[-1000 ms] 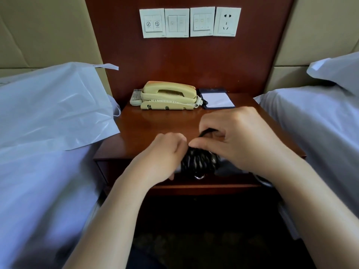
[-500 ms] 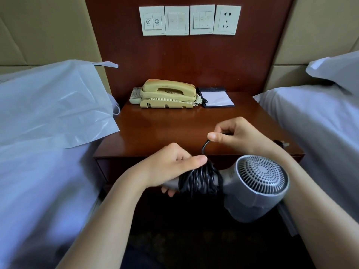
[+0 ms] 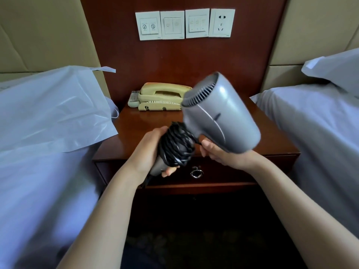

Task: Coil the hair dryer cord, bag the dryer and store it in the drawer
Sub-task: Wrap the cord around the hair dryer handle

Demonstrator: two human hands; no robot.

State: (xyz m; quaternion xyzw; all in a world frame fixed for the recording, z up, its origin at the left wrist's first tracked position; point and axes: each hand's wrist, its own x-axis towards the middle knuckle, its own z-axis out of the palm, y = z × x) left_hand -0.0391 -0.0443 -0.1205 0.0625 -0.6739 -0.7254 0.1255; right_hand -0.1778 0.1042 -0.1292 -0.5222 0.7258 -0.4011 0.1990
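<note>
The grey hair dryer [image 3: 219, 113] is held up in front of the nightstand, its nozzle pointing up and to the left. Its black cord [image 3: 177, 146] is wound in a thick bundle round the handle. My left hand [image 3: 149, 152] grips the handle and the cord bundle from the left. My right hand [image 3: 219, 152] cups the dryer's body from below, fingers curled against it. The closed drawer [image 3: 223, 171] with its ring pull [image 3: 196, 173] sits just below my hands. A white plastic bag [image 3: 54, 109] lies on the left bed.
On the wooden nightstand [image 3: 136, 129] stand a beige telephone [image 3: 161, 97] and a remote [image 3: 133, 98]. White beds flank it left [image 3: 38, 181] and right [image 3: 320, 123]. Wall switches and a socket [image 3: 184, 24] are above.
The dryer has been lifted and turned, so its nozzle now points up-left instead of its grille facing me. My right hand let go of the cord end and moved under the body.
</note>
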